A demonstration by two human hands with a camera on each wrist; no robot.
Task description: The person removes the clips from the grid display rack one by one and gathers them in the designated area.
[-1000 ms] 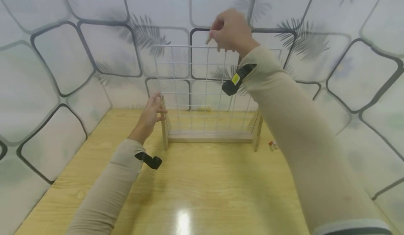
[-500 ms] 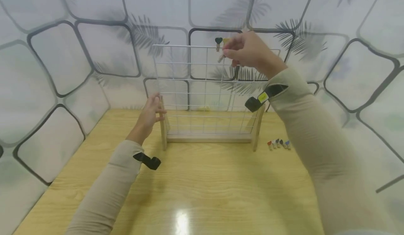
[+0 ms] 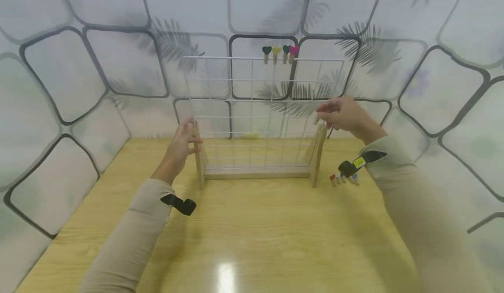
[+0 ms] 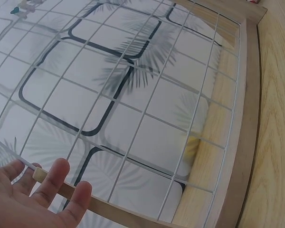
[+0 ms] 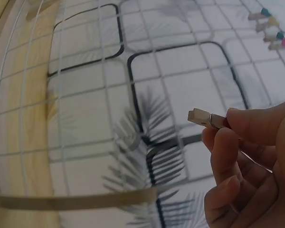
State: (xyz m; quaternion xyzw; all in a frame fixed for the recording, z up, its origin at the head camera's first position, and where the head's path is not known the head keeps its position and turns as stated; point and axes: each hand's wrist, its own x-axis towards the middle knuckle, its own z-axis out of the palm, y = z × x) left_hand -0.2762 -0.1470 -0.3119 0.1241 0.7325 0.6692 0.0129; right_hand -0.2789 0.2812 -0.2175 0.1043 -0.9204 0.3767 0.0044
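Note:
A white wire grid rack (image 3: 256,117) stands upright on a wooden base between two wooden side posts. My left hand (image 3: 181,146) is at the rack's left post (image 3: 199,157), its fingers loosely extended and touching the post's upper end (image 4: 39,174). My right hand (image 3: 345,116) pinches a small wooden clothespin (image 5: 206,118) between thumb and fingers, near the top of the right post. A bit of red shows where the fingers cover the clothespin's end. Along the rack's top rail are clipped several heart clothespins: green (image 3: 267,50), yellow (image 3: 277,50), green, and pink (image 3: 293,50).
Several more heart clothespins, red (image 3: 332,178), white and blue (image 3: 355,177) among them, lie on the wood-grain table (image 3: 252,227) right of the rack, partly behind the right wrist camera. A patterned wall covering (image 3: 134,61) stands close behind.
My right hand has moved from the top rail down and right, still pinching the clothespin, uncovering the heart clothespins on the rail. My left hand has stayed at the left post.

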